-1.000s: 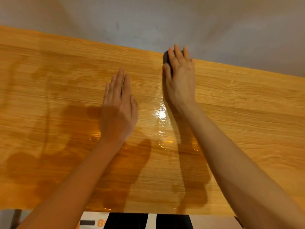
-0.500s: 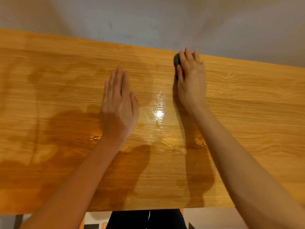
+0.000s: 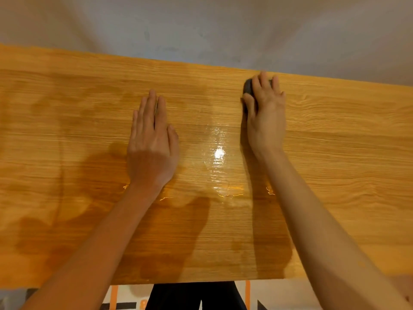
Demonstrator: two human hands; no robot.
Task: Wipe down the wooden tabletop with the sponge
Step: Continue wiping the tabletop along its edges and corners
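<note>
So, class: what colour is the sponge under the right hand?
Dark grey, nearly black, sponge; head view.

A plain grey wall [image 3: 201, 25] rose behind the far edge of the desk [image 3: 346, 153], mottled with faint darker smudges. Warm light fell from above and left a bright glare spot [image 3: 219, 153] on the wood. Below the near edge lay a pale floor [image 3: 279, 296] with orange markings [image 3: 114, 296].

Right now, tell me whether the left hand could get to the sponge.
Probably yes: the left hand lies flat on the tabletop, bare wood between it and the sponge, though the right hand covers most of it.
</note>
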